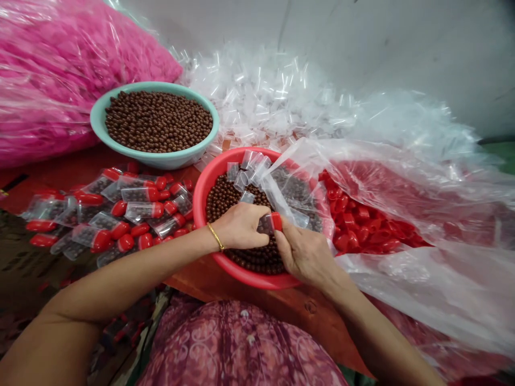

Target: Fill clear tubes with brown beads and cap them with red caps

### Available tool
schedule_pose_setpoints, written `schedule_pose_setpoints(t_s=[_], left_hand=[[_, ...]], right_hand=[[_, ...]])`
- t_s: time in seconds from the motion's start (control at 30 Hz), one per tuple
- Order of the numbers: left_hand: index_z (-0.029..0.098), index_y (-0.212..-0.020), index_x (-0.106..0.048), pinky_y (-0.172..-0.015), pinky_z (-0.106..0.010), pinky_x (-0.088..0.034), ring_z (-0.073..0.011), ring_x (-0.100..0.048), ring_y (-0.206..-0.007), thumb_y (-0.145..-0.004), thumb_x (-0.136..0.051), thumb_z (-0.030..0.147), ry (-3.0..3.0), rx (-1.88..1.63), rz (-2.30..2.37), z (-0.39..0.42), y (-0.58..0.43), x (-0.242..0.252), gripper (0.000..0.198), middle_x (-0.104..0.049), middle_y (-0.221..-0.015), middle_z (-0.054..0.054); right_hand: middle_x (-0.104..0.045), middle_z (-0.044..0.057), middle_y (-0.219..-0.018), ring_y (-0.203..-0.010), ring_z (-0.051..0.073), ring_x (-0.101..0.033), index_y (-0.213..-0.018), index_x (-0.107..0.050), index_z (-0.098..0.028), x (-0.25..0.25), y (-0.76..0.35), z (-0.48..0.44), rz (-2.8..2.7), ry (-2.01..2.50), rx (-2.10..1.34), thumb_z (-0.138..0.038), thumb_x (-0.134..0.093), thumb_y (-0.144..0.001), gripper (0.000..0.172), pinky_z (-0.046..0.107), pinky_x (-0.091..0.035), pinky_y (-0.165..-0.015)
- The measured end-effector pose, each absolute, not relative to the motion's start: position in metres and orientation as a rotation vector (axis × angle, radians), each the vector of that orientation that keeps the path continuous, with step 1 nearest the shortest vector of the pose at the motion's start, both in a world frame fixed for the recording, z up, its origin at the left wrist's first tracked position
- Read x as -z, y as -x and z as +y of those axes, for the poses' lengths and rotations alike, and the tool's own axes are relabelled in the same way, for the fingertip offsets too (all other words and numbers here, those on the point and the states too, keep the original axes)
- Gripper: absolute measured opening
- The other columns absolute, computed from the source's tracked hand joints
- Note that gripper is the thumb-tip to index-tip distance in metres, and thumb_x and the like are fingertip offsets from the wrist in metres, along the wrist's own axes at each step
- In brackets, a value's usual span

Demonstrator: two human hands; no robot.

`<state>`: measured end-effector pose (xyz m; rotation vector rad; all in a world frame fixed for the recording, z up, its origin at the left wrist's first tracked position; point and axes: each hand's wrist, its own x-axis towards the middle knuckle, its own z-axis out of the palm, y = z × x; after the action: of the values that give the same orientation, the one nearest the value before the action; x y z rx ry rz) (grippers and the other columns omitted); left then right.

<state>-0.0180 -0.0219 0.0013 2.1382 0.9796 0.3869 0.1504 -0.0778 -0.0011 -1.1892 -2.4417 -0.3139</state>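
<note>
Over a red bowl of brown balls, my left hand grips a small clear container with dark balls inside. My right hand has its fingers closed on the red cap at the container's right end. Several clear open containers lie on the balls at the back of the bowl. To the left is a heap of filled containers with red caps. Loose red caps lie in a clear plastic bag right of the bowl.
A light green bowl full of brown balls stands behind the heap. Pink pieces in a clear bag are at the back left. A large pile of clear containers rises against the wall. The red table edge runs in front.
</note>
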Motion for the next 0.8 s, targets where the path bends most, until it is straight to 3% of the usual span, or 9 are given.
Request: schedule_pose_setpoints(t_s=[0.1,0.23,0.37,0.47,0.6,0.7,0.8], left_hand=[[0.017,-0.063,-0.050,-0.050,-0.021,-0.028,-0.0092,-0.043,-0.051,-0.065,-0.056,0.022,-2.110,-0.409,0.989,-0.021,0.018,-0.003,0.008,-0.050,-0.055,0.004],[0.016,-0.065,-0.054,-0.050,-0.022,-0.029,-0.0096,-0.044,-0.050,-0.065,-0.056,0.022,-2.152,-0.352,1.000,-0.024,0.020,-0.001,0.006,-0.053,-0.057,0.004],[0.016,-0.071,-0.059,-0.052,-0.023,-0.031,-0.0119,-0.048,-0.054,-0.067,-0.055,0.023,-2.229,-0.304,1.019,-0.028,0.019,0.001,0.009,-0.059,-0.061,0.001],[0.016,-0.073,-0.060,-0.051,-0.023,-0.032,-0.0124,-0.050,-0.054,-0.068,-0.056,0.028,-2.212,-0.348,1.062,-0.028,0.016,-0.001,0.014,-0.061,-0.062,0.000],[0.016,-0.070,-0.061,-0.049,-0.022,-0.033,-0.0117,-0.052,-0.053,-0.065,-0.057,0.031,-2.163,-0.338,1.000,-0.028,0.013,-0.008,0.016,-0.059,-0.058,0.002],[0.016,-0.070,-0.063,-0.051,-0.024,-0.037,-0.0152,-0.056,-0.054,-0.064,-0.058,0.034,-2.265,-0.218,0.934,-0.030,0.012,-0.010,0.019,-0.061,-0.058,-0.001],[0.015,-0.076,-0.066,-0.057,-0.028,-0.045,-0.0207,-0.062,-0.062,-0.067,-0.057,0.035,-2.375,-0.181,0.930,-0.032,0.012,-0.008,0.024,-0.067,-0.066,-0.006]], right_hand=[[-0.067,0.007,-0.068,-0.044,0.012,-0.052,-0.133,-0.036,0.000,0.001,-0.149,-0.080,-2.400,1.255,0.219,-0.023,-0.028,-0.097,0.043,0.024,-0.040,-0.042],[-0.063,0.003,-0.061,-0.040,0.013,-0.049,-0.142,-0.023,-0.001,0.007,-0.146,-0.082,-2.452,1.204,0.202,-0.024,-0.028,-0.097,0.050,0.024,-0.040,-0.041],[-0.061,0.004,-0.056,-0.041,0.014,-0.051,-0.139,-0.031,0.002,0.009,-0.147,-0.084,-2.506,1.206,0.183,-0.025,-0.028,-0.097,0.049,0.025,-0.038,-0.040],[-0.064,0.005,-0.062,-0.047,0.014,-0.056,-0.133,-0.044,-0.005,0.003,-0.155,-0.081,-2.433,1.240,0.003,-0.031,-0.029,-0.097,0.048,0.025,-0.042,-0.045],[-0.058,0.001,-0.055,-0.048,0.011,-0.054,-0.097,-0.069,-0.015,-0.003,-0.158,-0.067,-1.985,1.308,-0.286,-0.039,-0.032,-0.096,0.044,0.024,-0.041,-0.049],[-0.042,-0.003,-0.046,-0.041,0.009,-0.041,-0.078,-0.067,-0.015,-0.001,-0.142,-0.054,-1.628,1.340,-0.581,-0.049,-0.030,-0.095,0.052,0.023,-0.034,-0.045],[-0.047,-0.002,-0.057,-0.048,0.009,-0.043,-0.092,-0.063,-0.017,0.001,-0.123,-0.046,-1.405,1.325,-0.947,-0.057,-0.028,-0.092,0.053,0.024,-0.038,-0.048]])
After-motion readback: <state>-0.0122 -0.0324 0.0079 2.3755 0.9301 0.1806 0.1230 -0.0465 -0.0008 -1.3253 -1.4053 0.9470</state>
